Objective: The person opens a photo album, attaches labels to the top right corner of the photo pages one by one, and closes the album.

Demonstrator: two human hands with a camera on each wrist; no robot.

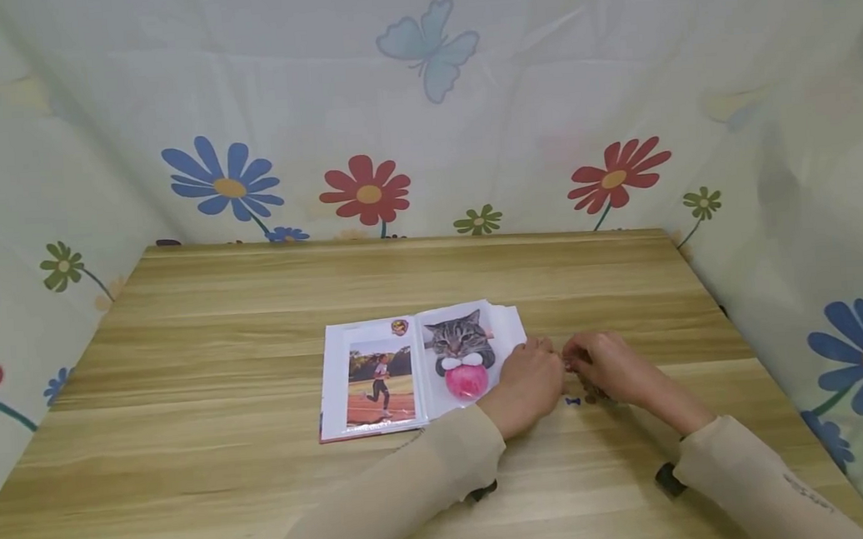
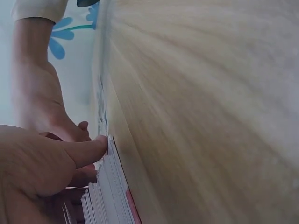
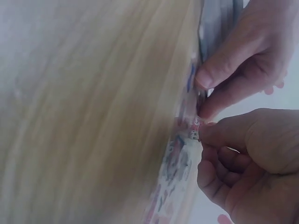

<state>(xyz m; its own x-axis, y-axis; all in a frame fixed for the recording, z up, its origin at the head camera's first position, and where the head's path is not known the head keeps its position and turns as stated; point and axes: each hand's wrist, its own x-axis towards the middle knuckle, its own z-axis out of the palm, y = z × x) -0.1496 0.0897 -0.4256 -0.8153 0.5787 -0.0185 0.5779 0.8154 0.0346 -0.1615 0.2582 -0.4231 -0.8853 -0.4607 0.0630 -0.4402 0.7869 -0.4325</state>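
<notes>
An open photo album lies on the table, with a runner photo in its left page and a cat picture in its right. My left hand lies over the album's right edge. Its thumb and fingers hold the edge of a clear sticker sheet beside the album. My right hand pinches a tiny printed sticker at that sheet, close to the left fingertips. Below the hands a blue bone-shaped sticker shows. Most of the sheet is hidden by the hands in the head view.
The wood-grain table extends around the album. A pale cloth with printed flowers and a butterfly hangs behind and at both sides. Dark wrist straps show under the sleeves.
</notes>
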